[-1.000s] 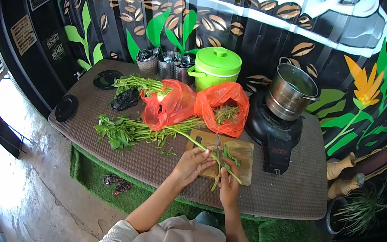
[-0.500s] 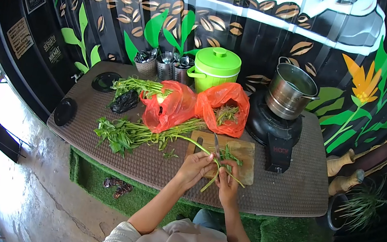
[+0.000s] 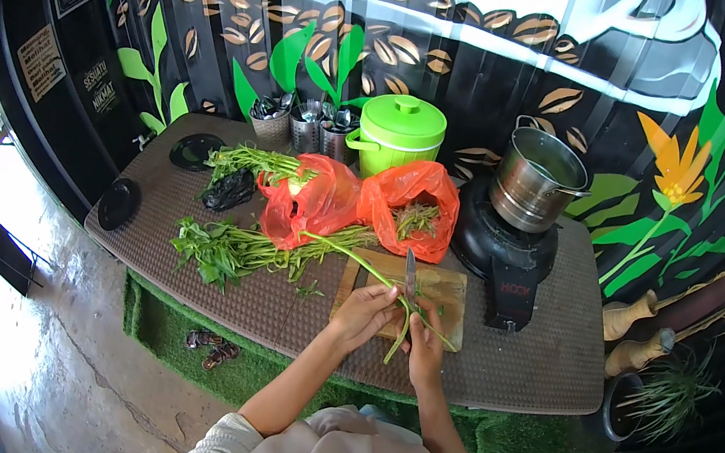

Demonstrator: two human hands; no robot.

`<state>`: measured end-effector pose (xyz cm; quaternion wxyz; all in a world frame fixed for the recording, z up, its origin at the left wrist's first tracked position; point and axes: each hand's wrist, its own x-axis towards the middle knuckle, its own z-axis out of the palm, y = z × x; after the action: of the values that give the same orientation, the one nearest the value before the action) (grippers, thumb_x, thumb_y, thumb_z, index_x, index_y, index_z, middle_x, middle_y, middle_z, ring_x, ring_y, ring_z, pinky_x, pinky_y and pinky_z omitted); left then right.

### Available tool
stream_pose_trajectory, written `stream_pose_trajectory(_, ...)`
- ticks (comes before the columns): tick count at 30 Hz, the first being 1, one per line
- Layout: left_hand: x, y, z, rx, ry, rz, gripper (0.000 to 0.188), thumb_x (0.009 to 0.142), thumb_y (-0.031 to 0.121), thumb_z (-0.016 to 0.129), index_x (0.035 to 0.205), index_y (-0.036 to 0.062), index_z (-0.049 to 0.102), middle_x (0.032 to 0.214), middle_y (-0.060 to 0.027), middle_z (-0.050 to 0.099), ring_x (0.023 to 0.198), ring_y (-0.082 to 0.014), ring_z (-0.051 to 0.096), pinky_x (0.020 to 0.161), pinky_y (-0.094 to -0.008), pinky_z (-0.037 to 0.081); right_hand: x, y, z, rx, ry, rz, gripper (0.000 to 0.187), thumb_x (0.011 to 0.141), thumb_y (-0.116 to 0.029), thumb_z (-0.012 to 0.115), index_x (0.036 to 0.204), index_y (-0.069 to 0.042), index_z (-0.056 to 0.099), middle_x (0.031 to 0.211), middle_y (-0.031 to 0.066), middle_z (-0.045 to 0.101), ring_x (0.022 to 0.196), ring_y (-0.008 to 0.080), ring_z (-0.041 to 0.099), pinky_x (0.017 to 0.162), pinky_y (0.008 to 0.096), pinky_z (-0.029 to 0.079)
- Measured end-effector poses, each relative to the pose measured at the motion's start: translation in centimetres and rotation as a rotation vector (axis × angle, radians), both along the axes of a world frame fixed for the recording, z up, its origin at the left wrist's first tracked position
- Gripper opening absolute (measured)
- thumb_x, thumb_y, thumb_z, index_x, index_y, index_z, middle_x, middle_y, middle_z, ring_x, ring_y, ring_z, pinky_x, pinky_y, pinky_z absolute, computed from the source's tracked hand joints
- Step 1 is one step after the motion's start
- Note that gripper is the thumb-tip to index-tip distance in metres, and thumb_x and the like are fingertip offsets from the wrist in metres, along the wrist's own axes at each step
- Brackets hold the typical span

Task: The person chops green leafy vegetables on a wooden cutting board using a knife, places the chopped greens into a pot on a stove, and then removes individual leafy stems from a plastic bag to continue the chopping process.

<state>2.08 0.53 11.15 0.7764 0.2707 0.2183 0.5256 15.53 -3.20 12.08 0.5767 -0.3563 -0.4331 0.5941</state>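
My left hand [image 3: 363, 313] pinches a long green leaf-vegetable stem [image 3: 349, 255] over the near part of the wooden cutting board [image 3: 447, 288]. The stem slants from the red bag down past my fingers, and cut or forked lower ends [image 3: 395, 348] hang between my hands. In my right hand [image 3: 427, 347] is a knife [image 3: 411, 273], its blade pointing up and away from me, close beside the stem. A stem end crosses my right fingers; whether they grip it too is hidden. Left of the board lies a bunch of leafy greens [image 3: 213, 251].
Two red plastic bags [image 3: 315, 196] [image 3: 424, 189] of greens stand behind the board. Farther back are a lime-green lidded container [image 3: 402, 129] and cutlery holders [image 3: 304, 133]. A steel pot [image 3: 533, 182] sits on a black stove [image 3: 513, 287] at right. Black plates [image 3: 118, 203] lie at left.
Leaves that lay on the board beside my right hand no longer show there. The lower stem ends have shifted slightly between my hands. My view has moved a little.
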Motion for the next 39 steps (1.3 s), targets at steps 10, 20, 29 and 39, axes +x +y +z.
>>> stream_pose_trajectory(10, 2.8, -0.4, 0.3, -0.04, -0.075, -0.081, 0.027, 0.092, 0.019, 0.048, 0.098, -0.0048, 0.057, 0.076, -0.0102, 0.058, 0.061, -0.021, 0.057, 0.052, -0.045, 0.055, 1.5, 0.0, 0.6, 0.082, 0.084, -0.029, 0.018, 0.092, -0.021, 0.05, 0.103, -0.008, 0.046, 0.077, -0.002, 0.049, 0.055, 0.0016, 0.038, 0.045, 0.0166, 0.03)
stream_pose_trajectory(20, 3.7, -1.6, 1.8, -0.048, 0.018, 0.08, 0.031, 0.093, 0.021, 0.047, 0.114, -0.0014, 0.052, 0.099, -0.0055, 0.058, 0.091, -0.013, 0.054, 0.078, -0.0275, 0.048, 5.4, -1.1, 0.8, 0.073, -0.03, 0.039, 0.019, 0.092, -0.022, 0.051, 0.104, -0.008, 0.047, 0.077, -0.0018, 0.052, 0.062, 0.0034, 0.048, 0.049, 0.0171, 0.034)
stream_pose_trajectory(29, 4.9, -1.8, 2.7, -0.025, 0.054, 0.081, 0.024, 0.089, 0.01, 0.054, 0.109, -0.0035, 0.055, 0.097, -0.007, 0.06, 0.087, -0.0121, 0.057, 0.079, -0.0226, 0.048, 5.1, -0.9, 1.6, 0.175, -0.025, 0.058, 0.027, 0.092, -0.022, 0.05, 0.113, -0.005, 0.048, 0.077, 0.0007, 0.053, 0.063, 0.0051, 0.048, 0.049, 0.0185, 0.034)
stream_pose_trajectory(39, 3.2, -0.5, 4.1, 0.092, 0.163, 0.02, 0.02, 0.087, 0.01, 0.057, 0.102, -0.0033, 0.06, 0.096, -0.0081, 0.061, 0.086, -0.0129, 0.057, 0.078, -0.0244, 0.047, 3.4, 0.3, 1.7, 0.248, -0.1, -0.073, 0.029, 0.09, -0.027, 0.053, 0.106, -0.004, 0.049, 0.077, 0.0029, 0.054, 0.06, 0.0069, 0.048, 0.049, 0.0197, 0.035)
